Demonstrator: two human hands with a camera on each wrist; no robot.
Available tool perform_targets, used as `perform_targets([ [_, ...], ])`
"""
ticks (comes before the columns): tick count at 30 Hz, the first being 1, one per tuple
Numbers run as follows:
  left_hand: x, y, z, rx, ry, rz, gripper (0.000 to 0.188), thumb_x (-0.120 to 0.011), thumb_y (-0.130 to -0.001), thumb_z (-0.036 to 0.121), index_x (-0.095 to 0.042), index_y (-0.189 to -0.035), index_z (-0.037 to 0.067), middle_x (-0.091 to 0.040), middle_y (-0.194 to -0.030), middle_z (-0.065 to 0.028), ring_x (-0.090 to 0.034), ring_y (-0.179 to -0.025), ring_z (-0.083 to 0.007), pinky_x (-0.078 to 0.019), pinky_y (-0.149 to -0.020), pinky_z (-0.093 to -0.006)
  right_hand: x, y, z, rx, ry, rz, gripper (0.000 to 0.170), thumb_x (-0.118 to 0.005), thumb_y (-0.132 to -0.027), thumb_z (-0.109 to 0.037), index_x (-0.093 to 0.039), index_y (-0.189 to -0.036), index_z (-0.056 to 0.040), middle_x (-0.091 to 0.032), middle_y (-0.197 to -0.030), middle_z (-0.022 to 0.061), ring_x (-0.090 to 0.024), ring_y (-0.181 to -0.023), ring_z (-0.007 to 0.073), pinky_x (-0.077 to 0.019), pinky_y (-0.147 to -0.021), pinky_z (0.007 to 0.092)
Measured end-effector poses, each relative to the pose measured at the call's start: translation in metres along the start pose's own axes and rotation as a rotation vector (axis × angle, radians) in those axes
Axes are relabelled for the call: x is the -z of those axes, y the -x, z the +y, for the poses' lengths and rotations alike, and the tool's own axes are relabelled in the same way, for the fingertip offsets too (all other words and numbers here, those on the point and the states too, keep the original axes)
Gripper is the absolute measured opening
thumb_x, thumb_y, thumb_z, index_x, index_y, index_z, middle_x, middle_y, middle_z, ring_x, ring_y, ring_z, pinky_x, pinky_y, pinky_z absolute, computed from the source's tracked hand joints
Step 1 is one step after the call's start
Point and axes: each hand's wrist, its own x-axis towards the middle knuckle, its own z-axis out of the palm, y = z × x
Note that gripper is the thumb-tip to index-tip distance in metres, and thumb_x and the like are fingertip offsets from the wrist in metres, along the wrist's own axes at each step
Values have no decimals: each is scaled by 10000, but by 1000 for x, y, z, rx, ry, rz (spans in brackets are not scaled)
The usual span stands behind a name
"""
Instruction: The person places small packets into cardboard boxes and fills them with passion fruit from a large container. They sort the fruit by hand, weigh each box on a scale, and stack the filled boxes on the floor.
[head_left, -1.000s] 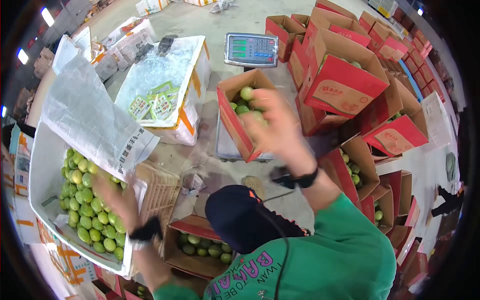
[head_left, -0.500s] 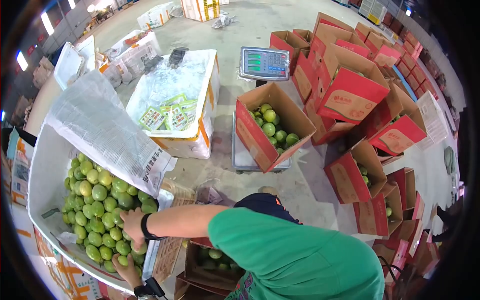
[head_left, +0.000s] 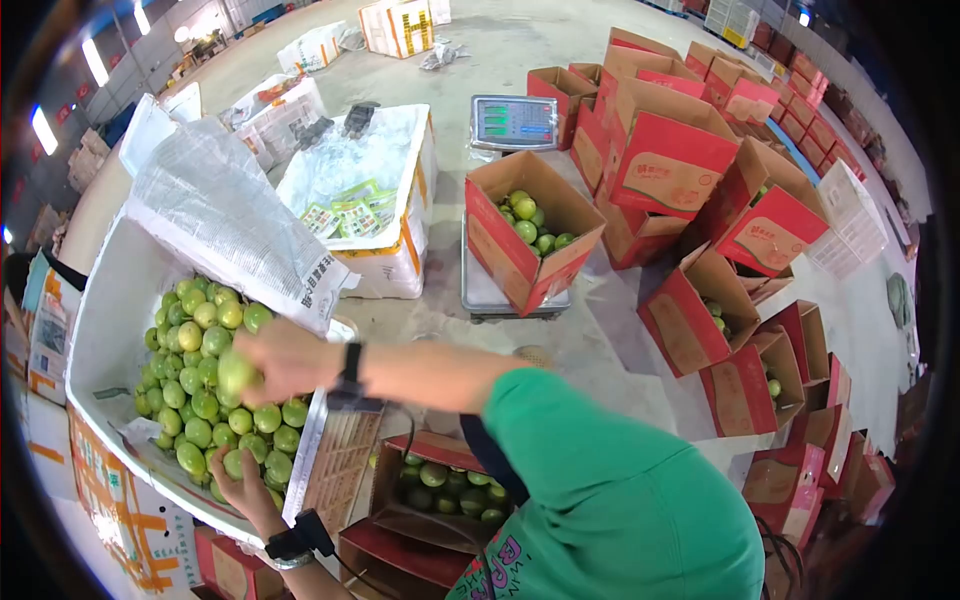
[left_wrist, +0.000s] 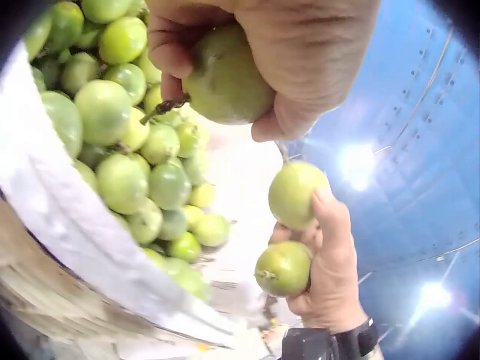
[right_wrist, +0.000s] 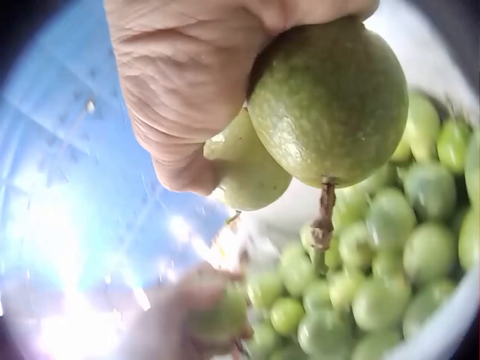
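My right hand (head_left: 288,367) is over the pile of green passion fruit (head_left: 195,375) in the white foam box (head_left: 100,335). It grips two of them, a larger dark green passion fruit (right_wrist: 330,101) with a brown stem and a paler passion fruit (right_wrist: 251,165) beside it. Lower, at the near side of the same pile, my left hand (head_left: 243,492) holds one green passion fruit (left_wrist: 229,79) between thumb and fingers, its short stem showing. Printed paper sheeting (head_left: 235,220) drapes over the box's far side.
An open red carton (head_left: 520,245) with passion fruit stands on a scale platform (head_left: 480,290), its display (head_left: 515,122) behind. Red cartons (head_left: 675,150) are stacked at right. A foam box with bags (head_left: 350,150) is beyond. Near my body another carton (head_left: 440,545) holds fruit.
My right hand went from the carton on the scale to the fruit pile and now lifts passion fruit there. The left hand stayed by the pile and now holds one.
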Motion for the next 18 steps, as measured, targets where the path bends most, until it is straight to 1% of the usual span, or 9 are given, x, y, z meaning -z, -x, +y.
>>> perform_targets([
  [2,-1,1,10,-26,37,-23,288,-612,-808,72,-528,-1064,-31,-540,-1047,-138,-501,-955,-246,-383,-885,-343,72,19,27,66,200,449,365,-710,-697,-341,-596,-933,-88,-598,-783,154,-593,-819,293,-484,-669,370],
  [3,-4,2,20,-135,-153,23,300,-620,-813,86,-524,-1071,-32,-535,-1060,-150,-501,-964,-266,-383,-887,-353,121,32,35,-24,91,588,466,-726,-662,-404,-552,-887,-34,-601,-766,162,-591,-736,343,-464,-657,434],
  [5,-12,-2,13,-260,-429,83,350,-626,-837,163,-512,-1106,-30,-512,-1093,-185,-495,-985,-333,-389,-873,-393,203,67,76,-308,340,774,438,-691,-710,-396,-560,-927,-38,-600,-710,153,-597,-716,340,-479,-672,429],
  [7,-14,-5,-18,-179,-535,159,366,-609,-853,210,-511,-1121,-19,-499,-1098,-211,-496,-979,-358,-399,-847,-418,259,105,123,-629,705,478,477,-656,-742,-417,-560,-997,-25,-615,-832,171,-595,-808,340,-475,-738,432],
  [8,-13,-4,-31,-92,-607,142,368,-587,-867,247,-513,-1130,-1,-481,-1097,-233,-497,-971,-376,-407,-831,-436,266,128,137,-646,703,491,477,-656,-742,-417,-560,-997,-25,-615,-832,171,-595,-808,340,-475,-738,432],
  [10,-10,4,-58,-38,-711,136,367,-577,-873,258,-510,-1144,18,-478,-1089,-243,-499,-961,-385,-412,-833,-441,271,153,157,-614,1053,595,543,-632,-756,-438,-539,-1056,5,-591,-956,189,-567,-922,347,-447,-822,448],
  [11,-12,16,-54,24,-756,104,371,-574,-875,264,-510,-1149,23,-479,-1087,-242,-498,-961,-386,-413,-833,-441,267,158,154,-737,960,535,568,-639,-746,-436,-526,-1055,27,-544,-1049,190,-524,-999,351,-422,-831,471],
  [15,-12,17,-53,66,-738,195,380,-577,-869,255,-505,-1155,16,-480,-1097,-235,-494,-970,-384,-414,-837,-435,195,200,127,-585,804,330,544,-623,-749,-356,-496,-1108,31,-525,-1049,176,-518,-954,339,-420,-775,443],
  [18,-13,13,-59,25,-834,185,395,-578,-857,226,-489,-1165,-6,-481,-1125,-210,-490,-992,-372,-414,-849,-426,159,189,125,-427,756,355,556,-627,-732,-297,-470,-1147,38,-511,-1058,184,-497,-989,347,-397,-839,436],
])
